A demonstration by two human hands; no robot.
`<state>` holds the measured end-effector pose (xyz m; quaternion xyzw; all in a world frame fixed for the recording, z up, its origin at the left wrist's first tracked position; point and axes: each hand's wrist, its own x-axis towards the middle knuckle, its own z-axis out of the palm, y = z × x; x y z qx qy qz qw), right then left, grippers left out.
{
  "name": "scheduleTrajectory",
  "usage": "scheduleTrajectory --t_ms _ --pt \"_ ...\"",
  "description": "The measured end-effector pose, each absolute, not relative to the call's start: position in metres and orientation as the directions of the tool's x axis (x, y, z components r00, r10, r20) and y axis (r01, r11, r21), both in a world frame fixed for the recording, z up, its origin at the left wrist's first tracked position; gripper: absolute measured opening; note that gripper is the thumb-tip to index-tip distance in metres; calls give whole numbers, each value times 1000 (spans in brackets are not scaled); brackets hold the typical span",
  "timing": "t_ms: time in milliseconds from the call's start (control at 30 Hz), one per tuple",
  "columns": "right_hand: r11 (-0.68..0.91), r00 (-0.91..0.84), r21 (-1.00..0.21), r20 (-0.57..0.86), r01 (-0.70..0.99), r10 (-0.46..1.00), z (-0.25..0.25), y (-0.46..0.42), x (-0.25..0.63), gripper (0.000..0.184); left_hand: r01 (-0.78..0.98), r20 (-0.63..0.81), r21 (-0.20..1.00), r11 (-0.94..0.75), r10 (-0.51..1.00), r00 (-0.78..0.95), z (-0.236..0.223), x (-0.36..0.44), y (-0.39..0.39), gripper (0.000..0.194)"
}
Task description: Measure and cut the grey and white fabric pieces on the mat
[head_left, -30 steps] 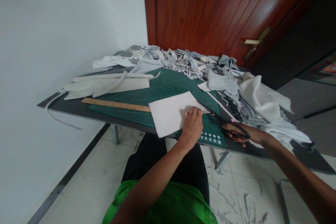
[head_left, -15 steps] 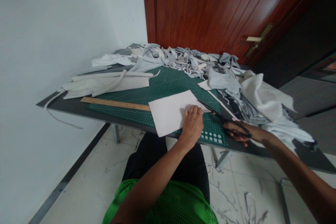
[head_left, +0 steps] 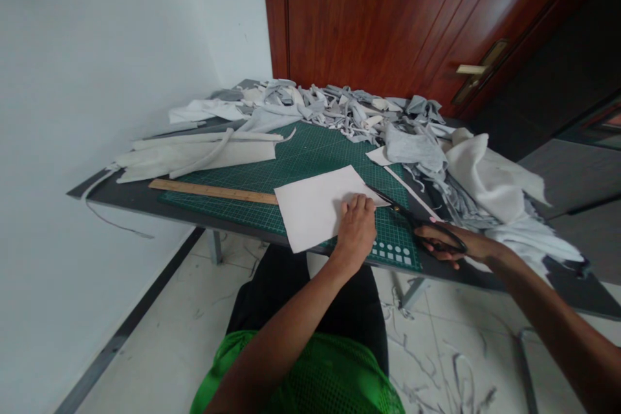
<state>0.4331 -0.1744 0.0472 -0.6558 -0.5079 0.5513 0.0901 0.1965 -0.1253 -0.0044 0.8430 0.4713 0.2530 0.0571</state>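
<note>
Checking the black-handled scissors [head_left: 418, 228] first: which way do they point?

Tips up and left. Long axis runs slantwise over the green cutting mat [head_left: 310, 155], from the right hand [head_left: 446, 244] to the right corner of the white fabric sheet [head_left: 310, 207], blades right at that corner.

Right hand clenched?

Yes, closed round the finger loops, grasping the scissors. Can't tell if the blades are parted.

Left hand [head_left: 356, 229]?

Released, nothing gripped. Lies palm down on the sheet, fingers pressing near its right edge.

Where's the sheet, exactly?

Flat on the mat, long side running roughly left to right, slightly tilted. Its near corner reaches the front edge of the dark worktop [head_left: 121, 197].

Edges and room around it?

Wooden ruler [head_left: 213, 192] lies just beside the left edge, pointing at it. Green mat shows behind the sheet, then a heap of grey and white fabric offcuts [head_left: 339, 110] along the far side. Thick white fabric [head_left: 485, 174] is heaped right of the scissors, near the right hand. In front, the worktop edge is close, with little room before the drop to the tiled floor [head_left: 436, 349].
</note>
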Motion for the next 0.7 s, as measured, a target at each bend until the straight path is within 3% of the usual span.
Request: scheduleTrajectory --t_ms 367,700 --pt "-459 -120 -673 -628 580 769 46 -172 436 66 762 371 343 -550 824 428 -2 196 -126 27" --pt "-484 -112 -736 -595 473 796 37 -174 437 62 757 351 360 -546 831 432 0 195 -128 32"
